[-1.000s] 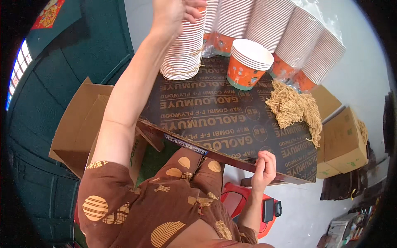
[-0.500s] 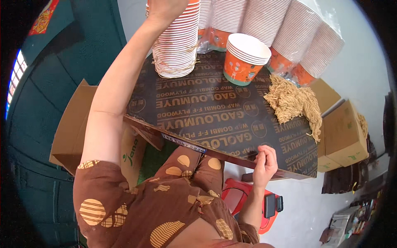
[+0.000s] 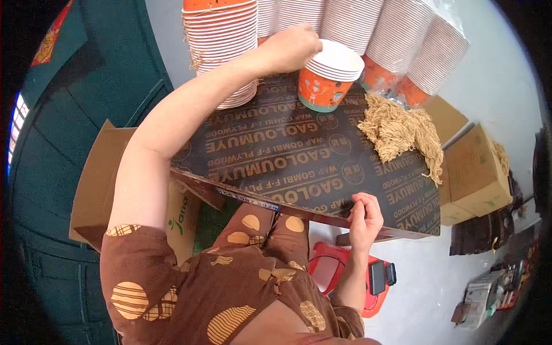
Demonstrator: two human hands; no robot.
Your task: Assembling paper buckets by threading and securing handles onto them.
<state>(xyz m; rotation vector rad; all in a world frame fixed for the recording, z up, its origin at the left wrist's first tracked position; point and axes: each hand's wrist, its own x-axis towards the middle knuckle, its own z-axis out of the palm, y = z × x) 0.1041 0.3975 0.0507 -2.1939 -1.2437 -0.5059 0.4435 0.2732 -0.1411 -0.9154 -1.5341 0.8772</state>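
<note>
Tall cup stack [image 3: 221, 43], orange top, white rims. Left hand [image 3: 299, 49] at rim of paper cups [image 3: 326, 86], grip can't tell; cups nested, upright on table [image 3: 270, 155], orange, green base, white inside. Right hand [image 3: 366, 217] fingers curled narrow, table's front edge.

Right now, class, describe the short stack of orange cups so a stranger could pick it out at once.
Look across the dark tabletop. Between the tall cup stack on the left and the tan bundle of strands on the right stands the short orange stack. Unlike the tall stacks behind, it has few rims and an upward-facing white mouth.
</note>
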